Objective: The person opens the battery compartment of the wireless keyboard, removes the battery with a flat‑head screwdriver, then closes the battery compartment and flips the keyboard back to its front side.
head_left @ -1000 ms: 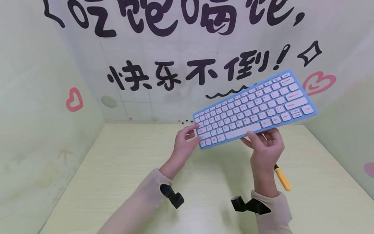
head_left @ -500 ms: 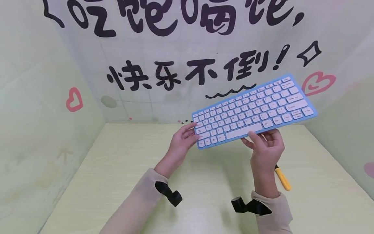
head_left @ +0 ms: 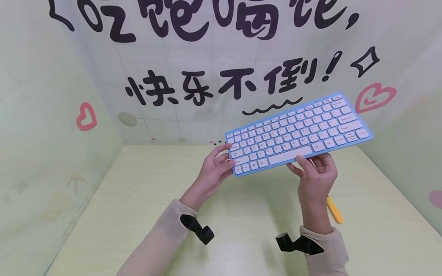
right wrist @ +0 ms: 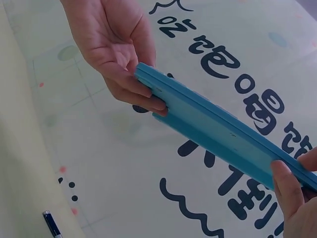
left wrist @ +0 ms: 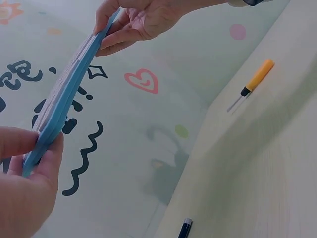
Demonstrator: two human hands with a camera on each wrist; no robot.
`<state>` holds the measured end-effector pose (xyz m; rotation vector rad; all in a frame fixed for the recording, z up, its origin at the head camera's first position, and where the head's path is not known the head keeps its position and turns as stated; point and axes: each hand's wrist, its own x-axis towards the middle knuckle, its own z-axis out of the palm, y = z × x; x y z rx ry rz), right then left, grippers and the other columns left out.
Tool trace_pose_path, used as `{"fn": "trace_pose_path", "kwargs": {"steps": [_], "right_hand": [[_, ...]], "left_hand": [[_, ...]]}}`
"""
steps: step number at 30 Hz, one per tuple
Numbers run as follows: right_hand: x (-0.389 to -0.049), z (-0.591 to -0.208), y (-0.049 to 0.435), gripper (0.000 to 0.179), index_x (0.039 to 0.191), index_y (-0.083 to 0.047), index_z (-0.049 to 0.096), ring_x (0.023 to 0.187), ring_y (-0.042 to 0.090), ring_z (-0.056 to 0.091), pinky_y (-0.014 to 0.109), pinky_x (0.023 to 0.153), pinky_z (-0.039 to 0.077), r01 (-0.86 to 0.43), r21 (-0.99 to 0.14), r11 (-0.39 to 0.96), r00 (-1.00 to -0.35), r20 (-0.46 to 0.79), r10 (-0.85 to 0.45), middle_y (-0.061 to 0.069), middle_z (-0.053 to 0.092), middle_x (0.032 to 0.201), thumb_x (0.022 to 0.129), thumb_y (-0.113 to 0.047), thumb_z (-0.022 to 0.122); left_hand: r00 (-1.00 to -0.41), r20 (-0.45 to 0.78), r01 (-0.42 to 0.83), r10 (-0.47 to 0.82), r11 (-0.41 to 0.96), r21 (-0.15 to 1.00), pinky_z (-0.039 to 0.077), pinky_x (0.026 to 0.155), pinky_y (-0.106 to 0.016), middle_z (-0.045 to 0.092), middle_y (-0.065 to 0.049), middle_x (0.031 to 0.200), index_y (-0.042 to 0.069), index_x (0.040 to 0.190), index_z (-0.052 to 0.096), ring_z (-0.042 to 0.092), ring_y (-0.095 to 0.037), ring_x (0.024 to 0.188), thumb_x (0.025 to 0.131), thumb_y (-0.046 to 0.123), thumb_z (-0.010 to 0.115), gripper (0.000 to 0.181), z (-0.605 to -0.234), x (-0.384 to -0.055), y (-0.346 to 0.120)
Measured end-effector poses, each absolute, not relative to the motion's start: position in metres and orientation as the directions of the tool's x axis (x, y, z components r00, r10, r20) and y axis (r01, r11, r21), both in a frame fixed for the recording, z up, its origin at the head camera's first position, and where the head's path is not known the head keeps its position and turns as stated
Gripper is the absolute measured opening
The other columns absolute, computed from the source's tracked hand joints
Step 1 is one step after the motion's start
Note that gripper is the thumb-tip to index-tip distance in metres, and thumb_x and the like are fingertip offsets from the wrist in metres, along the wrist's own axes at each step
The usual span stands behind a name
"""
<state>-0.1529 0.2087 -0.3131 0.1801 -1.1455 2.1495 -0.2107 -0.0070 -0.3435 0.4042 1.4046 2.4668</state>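
Observation:
A blue computer keyboard [head_left: 293, 135] with white keys is held up above the table, keys toward the head camera and its right end higher than its left. My left hand [head_left: 213, 168] pinches the left end, the thumb on the key side. Under the front edge, right of the space bar, my right hand [head_left: 317, 177] grips it with the thumb in front and the fingers behind. The left wrist view shows the keyboard [left wrist: 69, 94] nearly edge-on. Its plain blue underside [right wrist: 208, 126] faces the right wrist camera.
On the table [head_left: 138, 214] lies a screwdriver [left wrist: 257, 79] with a yellow handle, partly hidden behind my right wrist in the head view. A dark pen [left wrist: 184, 229] lies near the back wall, hidden from the head camera. Printed walls enclose the table's back and sides.
The keyboard's right end has come down a little and its left end has shifted slightly left, along with my left hand. Both hands keep their hold.

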Motion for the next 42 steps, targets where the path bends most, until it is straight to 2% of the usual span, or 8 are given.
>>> {"fn": "trace_pose_path", "kwargs": {"steps": [10, 19, 23, 34, 42], "right_hand": [[-0.153, -0.325, 0.207, 0.03, 0.109, 0.01, 0.053, 0.077, 0.023, 0.063, 0.034, 0.063, 0.053, -0.592, -0.722, -0.359, -0.785, 0.414, 0.461, 0.017, 0.062, 0.095, 0.08, 0.011, 0.061], [-0.154, -0.332, 0.209, 0.024, 0.107, 0.011, 0.057, 0.076, 0.021, 0.065, 0.036, 0.066, 0.051, -0.563, -0.756, -0.333, -0.81, 0.427, 0.401, 0.014, 0.065, 0.092, 0.084, 0.009, 0.058], [-0.154, -0.333, 0.214, 0.022, 0.108, 0.012, 0.057, 0.076, 0.023, 0.066, 0.038, 0.066, 0.051, -0.566, -0.754, -0.333, -0.812, 0.442, 0.381, 0.014, 0.066, 0.094, 0.086, 0.007, 0.056], [-0.155, -0.334, 0.232, 0.024, 0.108, 0.015, 0.056, 0.073, 0.023, 0.066, 0.037, 0.067, 0.05, -0.568, -0.756, -0.327, -0.802, 0.417, 0.428, 0.015, 0.067, 0.092, 0.086, 0.005, 0.057], [-0.154, -0.337, 0.245, 0.032, 0.112, 0.013, 0.057, 0.071, 0.022, 0.066, 0.035, 0.065, 0.052, -0.499, -0.809, -0.31, -0.81, 0.308, 0.5, 0.015, 0.066, 0.093, 0.086, -0.005, 0.062]], "left_hand": [[-0.976, 0.023, -0.075, 0.216, -0.434, 0.898, 0.053, 0.072, -0.033, 0.057, -0.018, 0.105, 0.002, 0.125, 0.045, 0.062, -0.021, 0.083, 0.082, -0.018, 0.051, 0.047, -0.341, -0.204, -0.007], [-0.994, -0.045, -0.085, 0.101, -0.433, 0.897, 0.053, 0.064, -0.029, 0.059, -0.018, 0.103, 0.004, 0.122, 0.048, 0.062, -0.021, 0.078, 0.081, -0.02, 0.05, 0.048, -0.34, -0.199, -0.014], [-0.994, -0.073, -0.102, 0.084, -0.43, 0.897, 0.052, 0.063, -0.028, 0.059, -0.017, 0.102, 0.005, 0.122, 0.048, 0.062, -0.021, 0.077, 0.081, -0.02, 0.05, 0.048, -0.343, -0.2, -0.019], [-0.994, -0.096, -0.111, 0.058, -0.393, 0.913, 0.051, 0.059, -0.025, 0.058, -0.016, 0.102, 0.007, 0.122, 0.05, 0.062, -0.02, 0.076, 0.082, -0.019, 0.05, 0.048, -0.348, -0.2, -0.032], [-0.994, -0.101, -0.11, 0.045, -0.358, 0.927, 0.052, 0.06, -0.027, 0.059, -0.017, 0.103, 0.006, 0.121, 0.051, 0.062, -0.021, 0.076, 0.082, -0.019, 0.05, 0.047, -0.35, -0.199, -0.04]]}}
